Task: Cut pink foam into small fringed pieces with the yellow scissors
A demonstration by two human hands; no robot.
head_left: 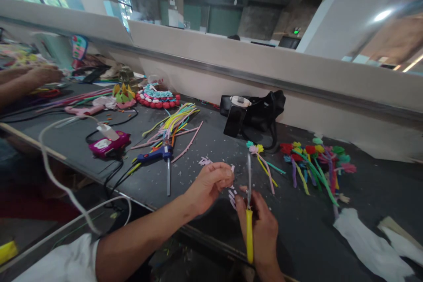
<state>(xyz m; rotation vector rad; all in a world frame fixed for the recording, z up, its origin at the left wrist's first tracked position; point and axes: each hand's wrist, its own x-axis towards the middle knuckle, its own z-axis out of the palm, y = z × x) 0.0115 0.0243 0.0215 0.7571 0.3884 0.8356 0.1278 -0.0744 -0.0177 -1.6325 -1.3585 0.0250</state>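
Observation:
My left hand (211,185) is closed in a pinch on a short lilac pipe cleaner piece (232,169), mostly hidden by the fingers. In my right hand (264,229) is a yellow-handled tool (249,235), its slim metal part pointing up and away; its exact kind is unclear. Several short lilac pieces (231,198) show between the two hands, though I cannot tell whether they lie on the table or in the right fingers. A small pile of similar lilac pieces (205,161) lies beyond my left hand.
A blue glue gun (153,155) rests near a bundle of pipe cleaners (178,119). Left are a magenta power socket (109,144) and cables. Behind stand a phone (235,121) and black bag (264,108). Pipe-cleaner flowers (313,154) lie right. Another person's hands (42,75) work far left.

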